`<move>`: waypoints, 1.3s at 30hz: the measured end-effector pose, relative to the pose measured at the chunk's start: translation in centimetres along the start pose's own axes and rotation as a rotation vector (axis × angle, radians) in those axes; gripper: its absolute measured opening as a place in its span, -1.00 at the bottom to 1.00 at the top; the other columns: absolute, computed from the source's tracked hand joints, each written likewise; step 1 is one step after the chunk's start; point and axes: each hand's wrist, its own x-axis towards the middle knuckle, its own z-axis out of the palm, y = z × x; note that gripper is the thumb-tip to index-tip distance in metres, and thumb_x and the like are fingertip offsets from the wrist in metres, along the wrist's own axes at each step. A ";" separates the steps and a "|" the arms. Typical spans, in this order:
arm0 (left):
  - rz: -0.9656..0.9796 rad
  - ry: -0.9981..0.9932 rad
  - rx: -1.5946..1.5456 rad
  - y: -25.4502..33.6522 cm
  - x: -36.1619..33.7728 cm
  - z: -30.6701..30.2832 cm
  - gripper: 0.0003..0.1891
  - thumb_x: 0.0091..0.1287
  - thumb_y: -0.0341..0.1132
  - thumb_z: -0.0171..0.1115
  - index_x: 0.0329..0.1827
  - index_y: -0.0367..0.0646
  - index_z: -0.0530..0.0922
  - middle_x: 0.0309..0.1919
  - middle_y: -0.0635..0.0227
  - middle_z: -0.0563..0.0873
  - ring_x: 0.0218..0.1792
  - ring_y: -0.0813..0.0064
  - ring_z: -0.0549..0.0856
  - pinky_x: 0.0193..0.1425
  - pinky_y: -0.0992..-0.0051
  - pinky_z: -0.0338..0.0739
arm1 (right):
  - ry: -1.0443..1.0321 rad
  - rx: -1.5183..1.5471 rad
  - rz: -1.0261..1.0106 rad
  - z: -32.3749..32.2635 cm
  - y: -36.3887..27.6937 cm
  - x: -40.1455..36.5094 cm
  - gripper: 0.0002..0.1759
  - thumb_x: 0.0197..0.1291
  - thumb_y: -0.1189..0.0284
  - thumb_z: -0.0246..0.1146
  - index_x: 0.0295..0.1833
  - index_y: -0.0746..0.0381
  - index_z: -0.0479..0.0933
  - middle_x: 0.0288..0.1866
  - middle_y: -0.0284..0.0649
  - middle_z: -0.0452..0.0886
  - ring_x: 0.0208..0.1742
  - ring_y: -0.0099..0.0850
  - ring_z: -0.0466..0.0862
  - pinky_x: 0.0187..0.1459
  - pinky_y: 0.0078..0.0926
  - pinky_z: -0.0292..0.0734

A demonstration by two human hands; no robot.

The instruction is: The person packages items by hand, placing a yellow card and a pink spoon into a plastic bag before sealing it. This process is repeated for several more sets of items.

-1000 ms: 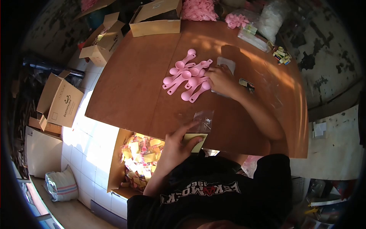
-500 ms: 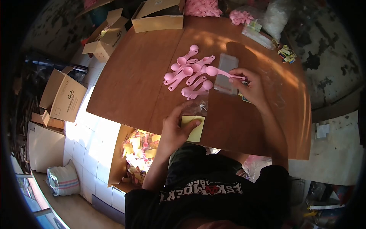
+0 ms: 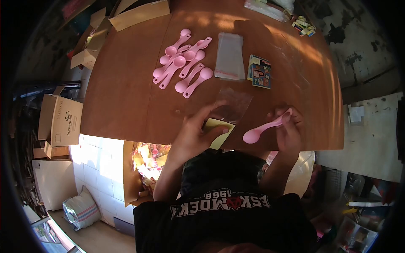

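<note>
My left hand (image 3: 197, 131) is closed on a clear plastic bag (image 3: 236, 105) with a yellow card (image 3: 218, 126) at its lower end, near the table's front edge. To its right, my right hand (image 3: 289, 128) pinches a pink measuring spoon (image 3: 252, 135) by one end; its rounded bowl points left, toward the bag but apart from it. Beyond my hands lies a loose pile of several more pink measuring spoons (image 3: 179, 62). A stack of clear plastic bags (image 3: 229, 57) lies right of that pile, and a small stack of printed cards (image 3: 260, 71) beside it.
A cardboard box (image 3: 139, 14) stands at the table's far left edge. Small yellow packets (image 3: 303, 26) sit at the far right. Below the front edge, an open carton (image 3: 129, 175) holds filled packets. Another carton (image 3: 65, 122) and a white sack (image 3: 81, 209) stand at left.
My right hand has brought the spoon from beside the bag stack down toward my body, uncovering the printed cards. My left hand still holds the bag, now tilted. The view has shifted.
</note>
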 end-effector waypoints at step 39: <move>0.012 -0.005 0.104 -0.4 0.9 -1.2 -0.79 0.29 -0.41 0.38 -0.06 -0.28 0.70 -0.28 0.17 0.81 -0.24 0.55 0.77 -0.16 0.50 0.60 | -0.017 -0.370 -0.164 5.3 1.0 3.2 -0.75 0.24 0.59 0.36 0.02 0.42 0.59 -0.10 -0.21 0.70 -0.10 -0.54 0.67 -0.01 -0.60 0.59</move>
